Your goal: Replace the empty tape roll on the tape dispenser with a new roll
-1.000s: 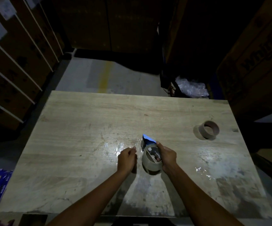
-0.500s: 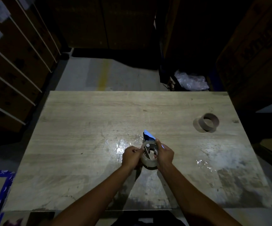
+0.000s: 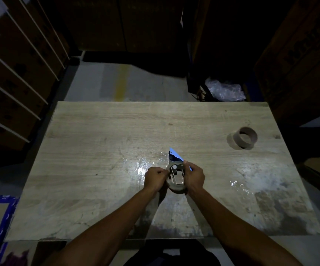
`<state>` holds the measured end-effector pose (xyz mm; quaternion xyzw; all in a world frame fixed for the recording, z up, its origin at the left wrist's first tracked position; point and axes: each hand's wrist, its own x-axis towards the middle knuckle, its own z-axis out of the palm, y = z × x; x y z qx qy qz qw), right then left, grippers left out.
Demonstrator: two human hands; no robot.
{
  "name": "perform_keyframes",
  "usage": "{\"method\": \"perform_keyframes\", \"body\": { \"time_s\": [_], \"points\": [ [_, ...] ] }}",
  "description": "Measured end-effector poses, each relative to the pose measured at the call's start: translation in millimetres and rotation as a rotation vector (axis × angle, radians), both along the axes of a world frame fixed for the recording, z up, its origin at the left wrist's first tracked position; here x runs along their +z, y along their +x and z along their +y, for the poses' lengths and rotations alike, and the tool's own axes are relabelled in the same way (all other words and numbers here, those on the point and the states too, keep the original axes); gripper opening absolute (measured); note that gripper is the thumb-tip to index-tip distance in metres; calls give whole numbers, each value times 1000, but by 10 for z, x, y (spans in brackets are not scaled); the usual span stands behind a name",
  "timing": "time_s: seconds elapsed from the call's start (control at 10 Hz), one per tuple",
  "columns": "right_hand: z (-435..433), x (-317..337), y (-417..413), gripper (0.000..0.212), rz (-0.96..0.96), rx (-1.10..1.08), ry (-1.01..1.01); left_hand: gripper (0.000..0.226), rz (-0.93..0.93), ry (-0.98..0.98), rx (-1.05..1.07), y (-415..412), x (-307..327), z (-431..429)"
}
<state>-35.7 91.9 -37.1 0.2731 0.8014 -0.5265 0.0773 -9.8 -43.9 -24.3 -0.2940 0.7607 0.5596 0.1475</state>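
A: status on the hands?
B: right hand [image 3: 193,176] wraps the blue tape dispenser [image 3: 176,160] from the right side, fingers closed around it. new tape roll [image 3: 176,184] sits on the dispenser, between both hands
A: left?
B: left hand [image 3: 154,178] curled into a fist against the roll's left side, fingertips pinched at the rim. can't tell if it has the tape end
A: location?
B: centre of the table [image 3: 101,143], slightly toward the near edge; whether it touches the surface is unclear
A: old core?
B: empty cardboard core [image 3: 244,140] stands alone near the far right corner, well apart from the hands
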Motion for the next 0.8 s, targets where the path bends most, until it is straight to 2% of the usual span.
{"method": "perform_keyframes", "body": {
  "time_s": [0.1,0.3,0.5,0.6,0.7,0.8],
  "points": [
    [47,7,9,29,9,66,86,23,17,-8,-13,11,-7,-4],
    [121,50,49,27,60,161,118,15,57,-50,-36,17,2,-16],
    [217,99,29,29,85,353,192,17,68,-91,-89,7,-11,-29],
    [259,135,28,27,142,461,313,37,83,-173,-118,-8,-4,-39],
    [262,316,34,29,170,514,413,51,149,-412,-243,-35,134,-73],
    [264,509,-48,43,280,605,566,56,347,-620,-344,-123,307,-152]
  ]
}}
